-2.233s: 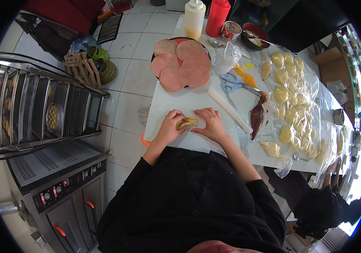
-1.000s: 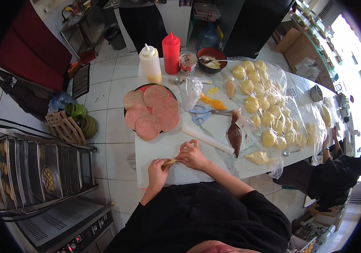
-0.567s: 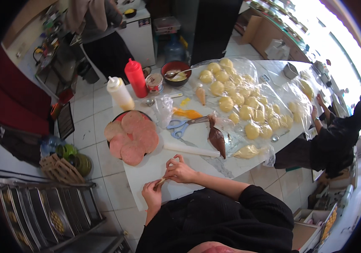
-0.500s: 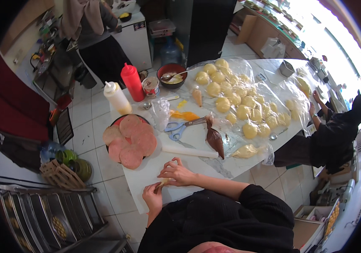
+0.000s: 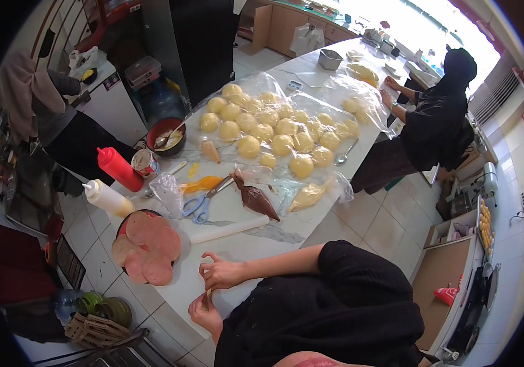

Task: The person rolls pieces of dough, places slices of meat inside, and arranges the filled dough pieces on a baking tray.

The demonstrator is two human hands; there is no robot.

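My left hand [image 5: 204,314] and my right hand [image 5: 223,274] meet at the table's near edge. Between their fingertips they pinch a small pale piece, apparently dough [image 5: 207,298], mostly covered by the fingers. Just beyond them lies a white rolling pin [image 5: 230,230]. To the left, a dark plate holds round pink slices of meat [image 5: 152,240]. Farther off are blue-handled scissors [image 5: 198,208], a piping bag of brown filling [image 5: 256,200] and one of yellow filling [image 5: 204,185]. Many round dough balls [image 5: 262,132] sit under clear plastic.
A red squeeze bottle [image 5: 118,168], a white-capped bottle [image 5: 108,197], an open can [image 5: 145,163] and a bowl with a spoon [image 5: 176,145] line the table's left edge. One person [image 5: 436,113] works at the table's far right; another [image 5: 60,116] stands far left.
The view has turned to the right, so the table items appear farther left. Both hands keep the small piece between them, with the fingers slightly shifted.
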